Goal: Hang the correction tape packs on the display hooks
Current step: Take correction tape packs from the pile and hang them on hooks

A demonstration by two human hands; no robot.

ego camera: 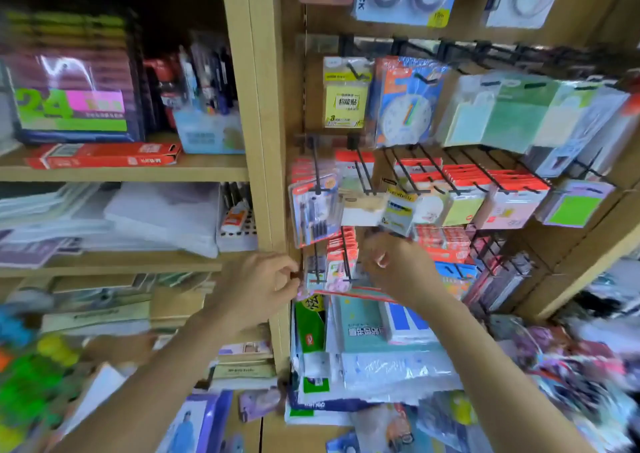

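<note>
A correction tape pack (327, 281), pinkish with a red edge, lies almost flat in front of the lowest row of display hooks. My left hand (261, 281) pinches its left edge beside the wooden post. My right hand (393, 264) curls its fingers round the pack's right side. A black hook (317, 267) points out just above the pack, between my hands. Several red-topped packs (343, 250) hang on the neighbouring hook. Motion blur hides whether the pack's hole is on the hook.
Rows of black hooks (429, 168) above carry sticky notes, a pen pack (313, 206) and a clock card (405, 106). A wooden post (263, 123) separates the hooks from shelves of files on the left. Plastic-wrapped notebooks (367, 331) are piled below my hands.
</note>
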